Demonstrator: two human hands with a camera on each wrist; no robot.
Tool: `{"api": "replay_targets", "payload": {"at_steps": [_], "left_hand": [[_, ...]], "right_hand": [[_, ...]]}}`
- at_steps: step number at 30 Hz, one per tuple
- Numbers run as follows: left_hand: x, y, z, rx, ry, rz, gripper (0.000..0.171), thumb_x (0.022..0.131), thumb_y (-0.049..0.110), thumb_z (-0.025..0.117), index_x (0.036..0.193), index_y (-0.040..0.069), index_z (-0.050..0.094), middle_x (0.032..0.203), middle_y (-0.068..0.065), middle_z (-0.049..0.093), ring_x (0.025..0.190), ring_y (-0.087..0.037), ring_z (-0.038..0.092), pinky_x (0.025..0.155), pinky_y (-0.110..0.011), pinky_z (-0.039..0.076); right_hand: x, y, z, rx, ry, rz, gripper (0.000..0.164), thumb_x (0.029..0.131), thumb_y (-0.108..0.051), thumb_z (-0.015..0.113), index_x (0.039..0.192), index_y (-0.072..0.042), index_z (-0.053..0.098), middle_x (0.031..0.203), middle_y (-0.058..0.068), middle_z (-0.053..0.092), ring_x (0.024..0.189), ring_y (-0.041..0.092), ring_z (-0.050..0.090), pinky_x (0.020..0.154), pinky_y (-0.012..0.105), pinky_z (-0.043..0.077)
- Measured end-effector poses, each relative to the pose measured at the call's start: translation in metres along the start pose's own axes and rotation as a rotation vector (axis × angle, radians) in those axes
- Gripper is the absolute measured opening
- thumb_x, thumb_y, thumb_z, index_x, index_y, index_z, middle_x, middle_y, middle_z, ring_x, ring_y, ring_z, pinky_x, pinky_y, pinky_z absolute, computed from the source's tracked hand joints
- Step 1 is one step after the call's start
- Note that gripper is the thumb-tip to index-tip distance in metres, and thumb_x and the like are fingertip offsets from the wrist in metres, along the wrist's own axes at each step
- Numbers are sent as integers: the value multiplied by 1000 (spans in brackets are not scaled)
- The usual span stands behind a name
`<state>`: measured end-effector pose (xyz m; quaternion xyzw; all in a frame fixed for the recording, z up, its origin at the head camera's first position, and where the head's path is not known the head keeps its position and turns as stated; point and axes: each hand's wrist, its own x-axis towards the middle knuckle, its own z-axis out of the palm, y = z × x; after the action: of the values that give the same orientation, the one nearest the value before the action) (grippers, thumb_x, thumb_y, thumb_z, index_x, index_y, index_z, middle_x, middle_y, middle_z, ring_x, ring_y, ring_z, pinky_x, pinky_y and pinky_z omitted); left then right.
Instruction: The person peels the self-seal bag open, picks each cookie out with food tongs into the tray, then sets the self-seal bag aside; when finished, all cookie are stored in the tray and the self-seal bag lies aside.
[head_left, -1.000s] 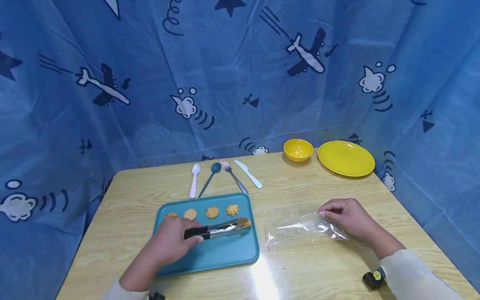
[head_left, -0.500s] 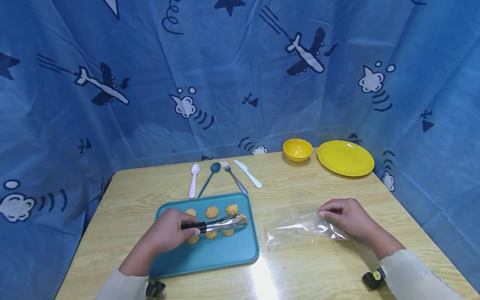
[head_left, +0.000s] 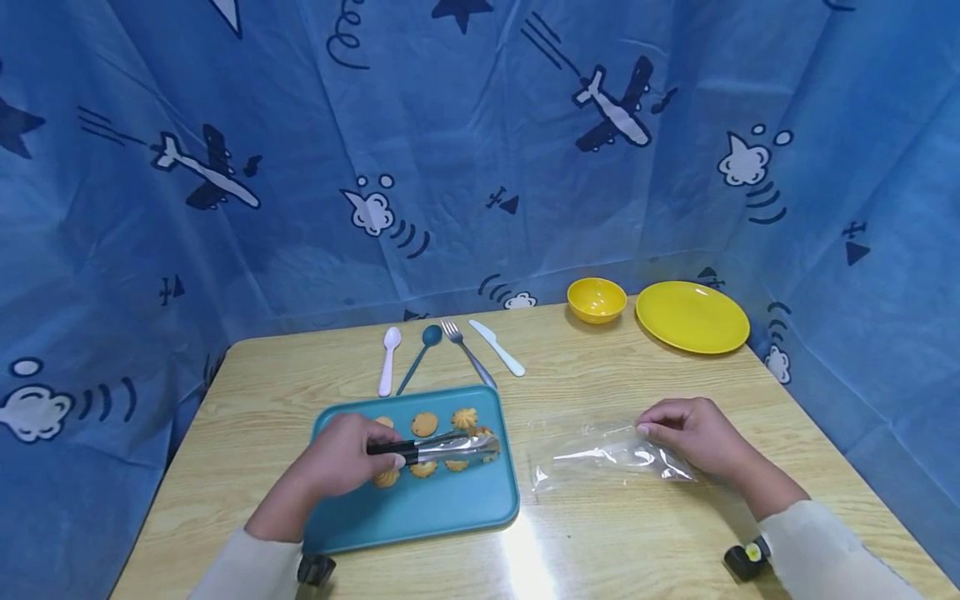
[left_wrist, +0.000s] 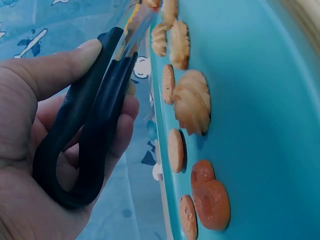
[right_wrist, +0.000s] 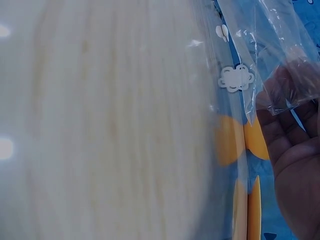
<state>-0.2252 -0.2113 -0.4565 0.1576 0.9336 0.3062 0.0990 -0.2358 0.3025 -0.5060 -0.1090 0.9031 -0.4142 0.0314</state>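
My left hand (head_left: 347, 457) grips black-handled metal tongs (head_left: 450, 447) over the right part of a teal tray (head_left: 420, 512). The tongs' metal tips overlap a brown cookie (head_left: 487, 442) near the tray's right side. In the left wrist view the black handles (left_wrist: 95, 120) lie between thumb and fingers, and a swirled cookie (left_wrist: 191, 102) and a pretzel-shaped cookie (left_wrist: 210, 197) lie beside them on the tray. To the right, my right hand (head_left: 686, 429) pinches the edge of a clear plastic bag (head_left: 600, 454), which lies flat on the table.
Behind the tray lie a lilac spoon (head_left: 387, 360), a dark teal spoon (head_left: 420, 358), a fork (head_left: 468, 354) and a pale knife (head_left: 498, 348). A yellow bowl (head_left: 596, 302) and a yellow plate (head_left: 692, 317) stand at the back right. Blue printed cloth (head_left: 450, 167) surrounds the table.
The tongs' tips have shifted slightly back and come over the tray's right side, and cookies formerly hidden under the tongs now show. My right hand and the bag have stayed put.
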Motion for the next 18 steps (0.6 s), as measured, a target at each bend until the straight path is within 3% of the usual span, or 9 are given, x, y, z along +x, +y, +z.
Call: {"api": "replay_targets", "payload": {"at_steps": [13, 18], "left_hand": [[1, 6, -2, 27, 48, -19, 17, 88, 22, 81, 105, 18, 81, 91, 8, 75, 71, -12, 60, 62, -30, 48], [-7, 5, -7, 30, 93, -86, 26, 89, 27, 80, 115, 20, 78, 83, 6, 73, 57, -14, 55, 54, -32, 47]], "right_hand": [[0, 0, 0, 9, 1, 15, 16, 92, -36, 76, 98, -22, 80, 97, -4, 76, 85, 12, 65, 74, 24, 55], [0, 2, 0, 6, 1, -1, 16, 92, -38, 76, 97, -24, 80, 96, -5, 76, 84, 11, 66, 74, 23, 55]]}}
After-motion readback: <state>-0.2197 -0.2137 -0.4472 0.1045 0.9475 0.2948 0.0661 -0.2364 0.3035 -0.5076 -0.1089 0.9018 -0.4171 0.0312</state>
